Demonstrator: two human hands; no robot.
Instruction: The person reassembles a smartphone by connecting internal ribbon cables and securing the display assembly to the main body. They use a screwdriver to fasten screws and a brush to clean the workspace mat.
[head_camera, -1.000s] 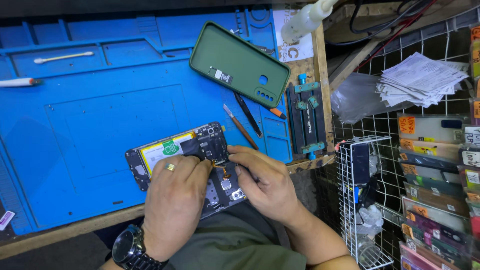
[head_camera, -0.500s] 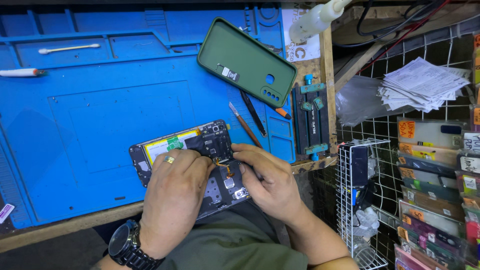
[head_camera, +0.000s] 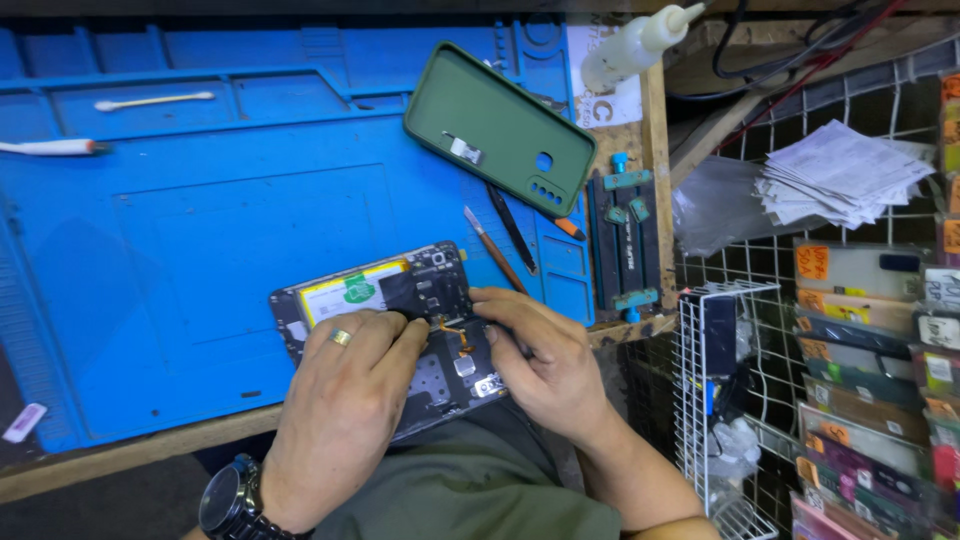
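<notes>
Barely any change over the last second: both hands stay on the opened phone, which has slid a touch toward the mat's near edge with the head shift. Work looks parked on the same spot, the orange flex strip mid-board.

Left hand, ring and wristwatch on it, lies curled over the phone's lower half, fingertips pressing down by the flex; holding the body flat, gripping nothing loose. Right hand has fingers pinched together at the flex's end; whether a tool sits in that pinch, cannot tell.

Phone lies back-off at the front edge of the blue silicone mat: matte, ribbed, moulded trays. Battery label pale yellow, boards dark with metal shields. Green phone case, soft-looking, rounded corners, lies inside-up farther back. Two slim pry tools between case and phone. Clamp jig to the right, squeeze bottle behind it.
</notes>
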